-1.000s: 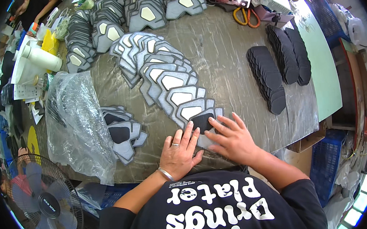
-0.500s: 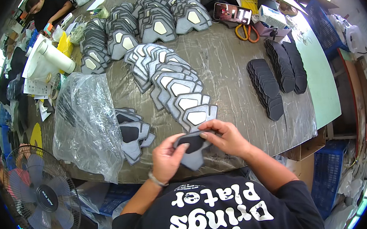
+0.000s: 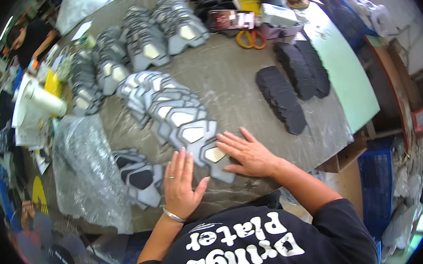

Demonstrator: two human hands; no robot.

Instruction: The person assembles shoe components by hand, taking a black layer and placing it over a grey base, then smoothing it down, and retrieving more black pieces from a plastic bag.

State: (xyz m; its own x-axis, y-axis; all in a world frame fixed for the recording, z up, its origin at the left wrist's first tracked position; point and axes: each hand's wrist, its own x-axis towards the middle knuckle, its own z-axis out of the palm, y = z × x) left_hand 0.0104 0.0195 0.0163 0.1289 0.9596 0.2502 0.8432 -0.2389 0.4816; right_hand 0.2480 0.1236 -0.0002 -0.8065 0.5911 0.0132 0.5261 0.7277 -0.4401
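Note:
A fanned row of grey shaped pads (image 3: 177,119) with pale centre patches curves down the table toward me. My right hand (image 3: 247,155) lies spread with its fingertips at the right edge of the nearest grey pad (image 3: 221,173). To the left of that pad is my left hand (image 3: 180,187), flat with straight fingers and nothing in it. Beyond its fingers to the left, a small pile of grey pads with black centres (image 3: 141,179) lies beside a clear plastic bag (image 3: 87,175). Black oval pieces (image 3: 280,101) are stacked in overlapping rows on the right.
Several stacks of grey pads (image 3: 149,52) line the far side. Orange-handled scissors (image 3: 251,39) and a phone (image 3: 232,19) lie at the back right. A fan (image 3: 58,253) stands at the lower left, and another person (image 3: 37,39) sits at the far left.
The grey pad with a black centre has left my hands, which have parted and flattened. My right hand is now at the row's near end. The whole view has shifted and blurred.

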